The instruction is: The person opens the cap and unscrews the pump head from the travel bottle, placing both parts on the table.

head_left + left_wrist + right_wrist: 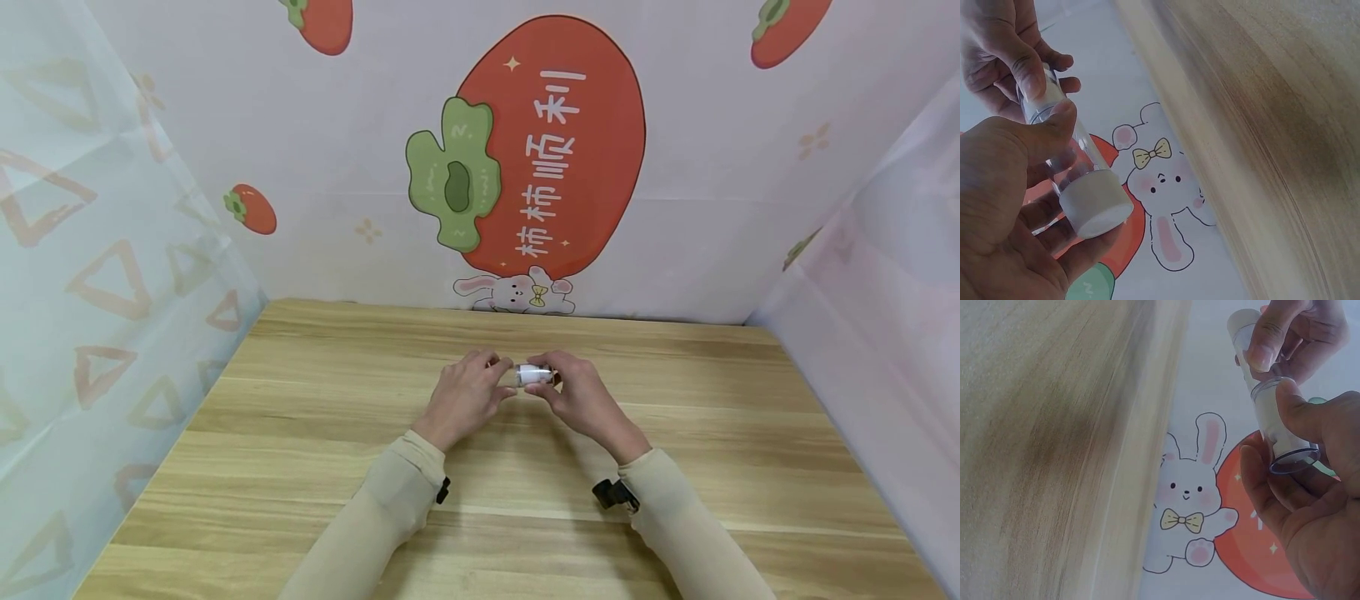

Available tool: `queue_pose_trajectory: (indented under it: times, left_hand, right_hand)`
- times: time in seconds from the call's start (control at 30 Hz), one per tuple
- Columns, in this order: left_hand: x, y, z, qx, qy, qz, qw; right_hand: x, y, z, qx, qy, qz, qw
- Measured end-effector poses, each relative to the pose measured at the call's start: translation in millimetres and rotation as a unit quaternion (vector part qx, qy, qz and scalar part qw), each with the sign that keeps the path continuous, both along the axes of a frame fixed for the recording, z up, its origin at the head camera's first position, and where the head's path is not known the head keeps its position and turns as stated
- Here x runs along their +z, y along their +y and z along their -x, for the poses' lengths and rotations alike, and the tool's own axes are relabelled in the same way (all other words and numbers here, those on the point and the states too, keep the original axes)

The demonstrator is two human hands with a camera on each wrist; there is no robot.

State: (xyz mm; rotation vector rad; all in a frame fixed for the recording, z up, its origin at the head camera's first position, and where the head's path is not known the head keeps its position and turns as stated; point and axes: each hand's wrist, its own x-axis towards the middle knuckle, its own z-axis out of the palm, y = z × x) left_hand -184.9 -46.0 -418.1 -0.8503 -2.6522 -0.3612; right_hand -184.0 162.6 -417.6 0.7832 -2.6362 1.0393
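Observation:
Held between both hands is a slim clear cylindrical bottle [528, 376] with a white end piece [1096, 203] and a whitish section inside its other half. My left hand [467, 397] pinches the half with the white end, thumb on top and fingers beneath. With thumb and fingers my right hand [583, 402] grips the other half, whose clear round rim [1294, 461] faces outward in the right wrist view. A seam ring circles the bottle between the two thumbs. The fingers hide part of it. Whether the two halves are separating cannot be told.
Beneath the hands lies a wood-grain table [322, 467]. A white printed backdrop [360, 150] with a large persimmon and a rabbit stands at its far edge. Printed sheets also border the left [97, 275] and right [885, 333] sides. Dark wrist devices [615, 493] show at the cuffs.

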Motion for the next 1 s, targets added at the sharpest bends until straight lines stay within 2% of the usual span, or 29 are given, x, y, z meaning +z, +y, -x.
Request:
queue_pose_trajectory:
  times: [0.77, 1.0]
  left_hand:
    - [2.6, -4.2, 0.5, -0.01, -0.043, -0.023, 0.9988]
    - [1.0, -5.6, 1.0, -0.017, -0.04, -0.033, 0.9985]
  right_hand:
    - [4.9, 1.8, -0.1, 0.024, -0.021, 0.037, 0.999]
    - [4.1, 1.9, 0.4, 0.029, -0.024, 0.048, 0.998]
